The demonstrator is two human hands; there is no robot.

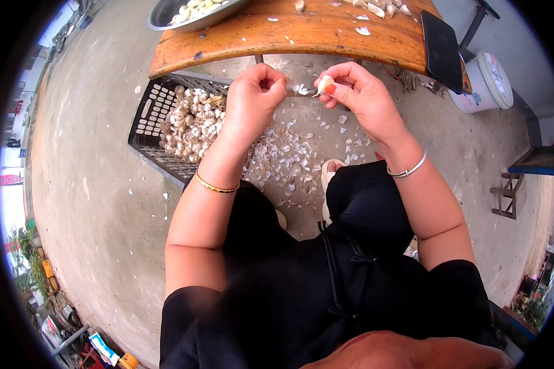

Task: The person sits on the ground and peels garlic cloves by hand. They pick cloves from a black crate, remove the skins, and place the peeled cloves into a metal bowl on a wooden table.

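Between the thumb and fingers of my right hand (pixel 355 92) is a whitish garlic clove (pixel 324 86), held just past the near edge of a wooden table (pixel 258 40). My left hand (pixel 257 94) is to its left, thumb and fingertips pinched together, with a thin shred of garlic skin (pixel 294 86) at the fingertips. Under and beside my left forearm, a black plastic crate (pixel 154 108) holds many garlic bulbs (pixel 195 121). A metal bowl (pixel 156 18) of peeled cloves (pixel 193 11) stands at the table's left end. Unpeeled cloves (pixel 390 6) lie at the far side.
Garlic skins (pixel 288 157) litter the concrete floor between my feet. A black flat object (pixel 441 50) lies on the table's right end, beside a white lidded bucket (pixel 482 83) on the floor. Farther right is a small wooden stool (pixel 508 196).
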